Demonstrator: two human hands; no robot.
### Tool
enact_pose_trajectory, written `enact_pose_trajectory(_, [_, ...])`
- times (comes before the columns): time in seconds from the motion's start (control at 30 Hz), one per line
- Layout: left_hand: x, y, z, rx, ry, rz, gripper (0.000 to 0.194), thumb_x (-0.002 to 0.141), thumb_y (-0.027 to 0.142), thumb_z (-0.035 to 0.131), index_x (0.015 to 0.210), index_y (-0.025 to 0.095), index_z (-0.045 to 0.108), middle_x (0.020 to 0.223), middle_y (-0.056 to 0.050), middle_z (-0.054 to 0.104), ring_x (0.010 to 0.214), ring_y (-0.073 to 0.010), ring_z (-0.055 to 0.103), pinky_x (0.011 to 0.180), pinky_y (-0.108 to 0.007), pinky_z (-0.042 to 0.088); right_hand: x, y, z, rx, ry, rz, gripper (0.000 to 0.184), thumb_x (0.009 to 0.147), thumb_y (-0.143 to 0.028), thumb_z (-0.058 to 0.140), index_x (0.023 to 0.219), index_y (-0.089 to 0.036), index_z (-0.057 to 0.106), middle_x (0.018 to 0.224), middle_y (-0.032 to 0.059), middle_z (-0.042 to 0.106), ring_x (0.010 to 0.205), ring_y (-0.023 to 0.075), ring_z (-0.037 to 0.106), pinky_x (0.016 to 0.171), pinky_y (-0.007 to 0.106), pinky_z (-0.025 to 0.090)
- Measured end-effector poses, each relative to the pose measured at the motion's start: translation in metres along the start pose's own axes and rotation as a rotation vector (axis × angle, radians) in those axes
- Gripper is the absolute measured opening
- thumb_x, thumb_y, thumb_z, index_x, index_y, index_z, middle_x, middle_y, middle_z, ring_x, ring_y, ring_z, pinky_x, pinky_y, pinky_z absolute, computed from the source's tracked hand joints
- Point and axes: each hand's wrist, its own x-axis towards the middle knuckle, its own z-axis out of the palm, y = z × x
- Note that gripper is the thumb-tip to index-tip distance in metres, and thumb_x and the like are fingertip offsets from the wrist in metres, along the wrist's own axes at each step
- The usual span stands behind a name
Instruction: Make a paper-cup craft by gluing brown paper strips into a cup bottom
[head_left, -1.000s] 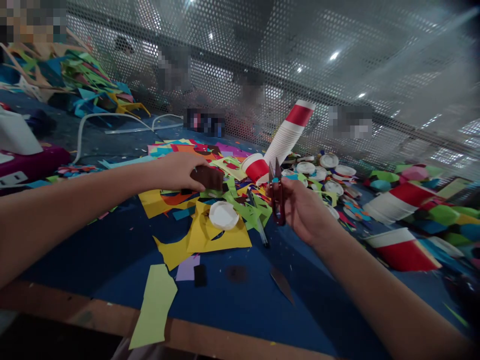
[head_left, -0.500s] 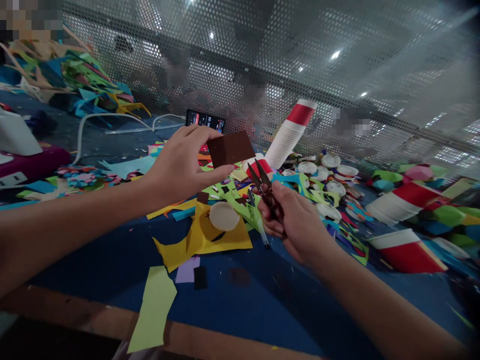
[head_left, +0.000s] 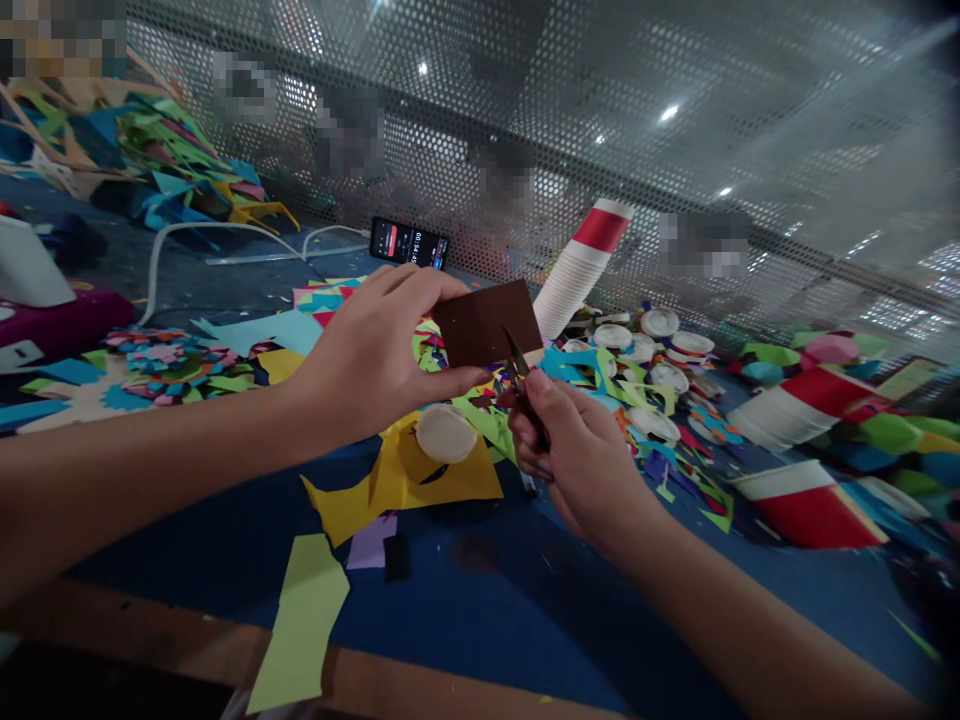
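Note:
My left hand (head_left: 382, 350) pinches the left end of a dark brown rectangle of paper (head_left: 480, 325), raised above the table. In my right hand (head_left: 577, 440) is a pair of scissors (head_left: 521, 375), fingers wrapped round the handles. One scissor blade crosses in front of the brown paper near its lower right edge; the other blade is mostly hidden there. Below the hands lies a yellow paper scrap (head_left: 405, 480) with a round whitish disc (head_left: 446, 433) on it.
Colored scraps and several paper lids (head_left: 652, 425) spread across the blue table (head_left: 450, 620). A leaning stack of cups (head_left: 577, 270) rises behind; another cup stack (head_left: 787, 410) and a red-and-white cup (head_left: 814, 505) are at right. A phone (head_left: 409, 243) leans at the perforated screen.
The brown paper and my left hand have moved right and slightly down. The scissors, apart from the paper before, now overlap it, with their blades less spread.

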Motion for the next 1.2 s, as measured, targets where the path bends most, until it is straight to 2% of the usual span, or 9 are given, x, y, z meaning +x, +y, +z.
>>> enact_pose_trajectory(0.2, [-0.002, 0.006, -0.001, -0.030, -0.033, 0.002, 0.043, 0.082, 0.047, 0.073, 0.111, 0.019, 0.061, 0.108, -0.006, 0.069, 0.100, -0.0242, 0.062, 0.086, -0.034, 0.050, -0.001, 0.002, 0.000, 0.011, -0.014, -0.044, 0.047, 0.074, -0.061, 0.077, 0.069, -0.019, 0.054, 0.052, -0.0084, 0.039, 0.043, 0.0039, 0.028, 0.038, 0.017, 0.021])
enact_pose_trajectory(0.47, [-0.006, 0.006, 0.003, -0.052, 0.054, 0.054, 0.041, 0.086, 0.050, 0.069, 0.114, 0.022, 0.058, 0.109, -0.006, 0.070, 0.100, -0.0260, 0.064, 0.083, -0.036, 0.051, -0.004, 0.006, 0.001, -0.003, 0.007, -0.138, 0.044, 0.081, -0.059, 0.071, 0.072, -0.019, 0.056, 0.054, -0.0077, 0.041, 0.044, 0.0042, 0.028, 0.039, 0.019, 0.021])
enact_pose_trajectory(0.67, [-0.008, 0.009, 0.003, -0.055, 0.105, 0.087, 0.039, 0.088, 0.052, 0.067, 0.112, 0.023, 0.056, 0.107, -0.004, 0.071, 0.095, -0.0214, 0.065, 0.082, -0.032, 0.052, -0.007, 0.006, 0.000, -0.019, 0.001, -0.210, 0.038, 0.084, -0.056, 0.070, 0.075, -0.020, 0.061, 0.057, -0.0065, 0.041, 0.049, 0.0063, 0.029, 0.042, 0.020, 0.021])
enact_pose_trajectory(1.03, [-0.007, 0.012, 0.001, -0.070, 0.110, 0.096, 0.036, 0.086, 0.045, 0.070, 0.110, 0.023, 0.055, 0.108, -0.004, 0.072, 0.091, -0.0214, 0.066, 0.079, -0.034, 0.053, -0.009, 0.007, -0.001, -0.080, 0.006, -0.249, 0.034, 0.086, -0.055, 0.068, 0.076, -0.023, 0.064, 0.057, -0.0064, 0.038, 0.050, 0.0087, 0.028, 0.044, 0.023, 0.025])
enact_pose_trajectory(1.2, [-0.008, 0.012, 0.003, -0.068, 0.096, 0.063, 0.036, 0.088, 0.047, 0.068, 0.113, 0.026, 0.054, 0.111, -0.003, 0.071, 0.102, -0.0221, 0.066, 0.086, -0.034, 0.053, -0.009, 0.008, -0.002, -0.141, 0.037, -0.273, 0.039, 0.087, -0.057, 0.067, 0.072, -0.021, 0.059, 0.057, -0.0060, 0.039, 0.051, 0.0082, 0.030, 0.045, 0.023, 0.023])
